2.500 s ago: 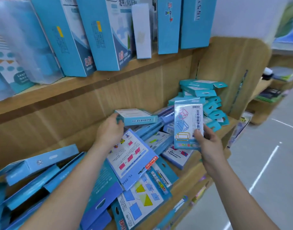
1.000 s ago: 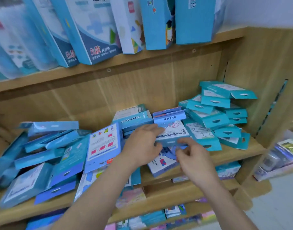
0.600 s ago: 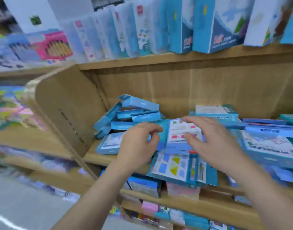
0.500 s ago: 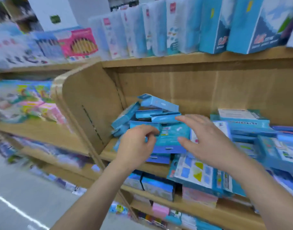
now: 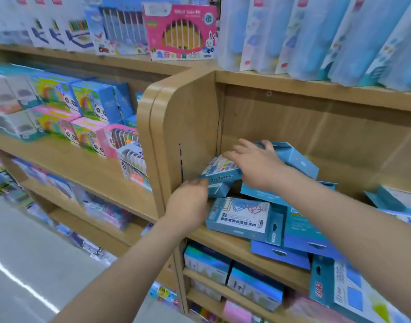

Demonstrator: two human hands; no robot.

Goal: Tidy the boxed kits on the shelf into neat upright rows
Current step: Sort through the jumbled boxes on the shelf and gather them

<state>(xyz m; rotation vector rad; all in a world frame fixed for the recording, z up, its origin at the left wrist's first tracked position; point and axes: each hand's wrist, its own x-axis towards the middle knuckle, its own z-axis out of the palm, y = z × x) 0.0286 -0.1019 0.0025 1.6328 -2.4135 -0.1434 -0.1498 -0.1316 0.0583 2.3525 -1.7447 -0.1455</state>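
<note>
Several blue boxed kits lie in a loose heap on the wooden shelf [image 5: 223, 240]. One small kit [image 5: 223, 178] sits tilted against the left side panel [image 5: 190, 127]. My left hand [image 5: 188, 203] grips its lower left corner. My right hand [image 5: 255, 166] lies over its top right end, fingers spread, also covering part of a plain blue kit [image 5: 295, 159] behind. A white-faced kit [image 5: 241, 217] lies flat just below my hands. More kits overlap to the right, partly hidden by my right forearm.
Tall blue-and-white packs [image 5: 316, 36] stand upright on the shelf above. Boxes [image 5: 206, 264] fill the shelf below. A neighbouring unit on the left holds colourful boxes [image 5: 83, 106] and a pink box [image 5: 181, 31]. Grey aisle floor [image 5: 25, 264] lies at lower left.
The view has swung left to the shelf's left end. My left hand has taken hold of a small tilted kit by the side panel, and my right hand has come down onto it.
</note>
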